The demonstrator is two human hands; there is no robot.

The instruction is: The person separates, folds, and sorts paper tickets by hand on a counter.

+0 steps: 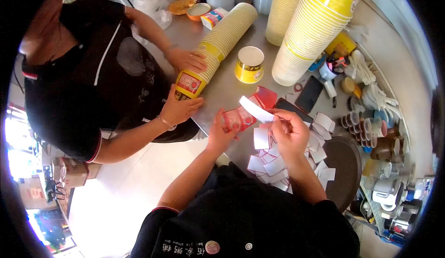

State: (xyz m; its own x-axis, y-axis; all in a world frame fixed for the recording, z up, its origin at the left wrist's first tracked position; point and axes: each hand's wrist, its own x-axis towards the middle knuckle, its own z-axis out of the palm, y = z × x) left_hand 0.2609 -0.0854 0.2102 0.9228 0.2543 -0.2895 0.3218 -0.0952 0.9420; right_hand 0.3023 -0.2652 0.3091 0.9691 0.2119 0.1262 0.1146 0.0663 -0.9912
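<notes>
Grey counter [222, 89], seen from beside the two workers. Tall upright stacks of yellow cups [308, 33] stand along its far side; no red label shows on them from where I watch. A third stack [228, 33] lies sideways under a co-worker's hands [178, 108]. Its end cup bears a red label [189, 83], the only one I see fixed in place; by that measure, little appears done and much left. A single cup [249, 67] stands upright between the stacks, its visible side without red. Loose white slips [273, 166] overlap in a pile. Loose red labels [238, 119], printed and slightly blurred, are over the counter in the left hand [221, 135], fingers closed on their near end. The right hand [291, 130] pinches one curved white slip [255, 109] beside them.
</notes>
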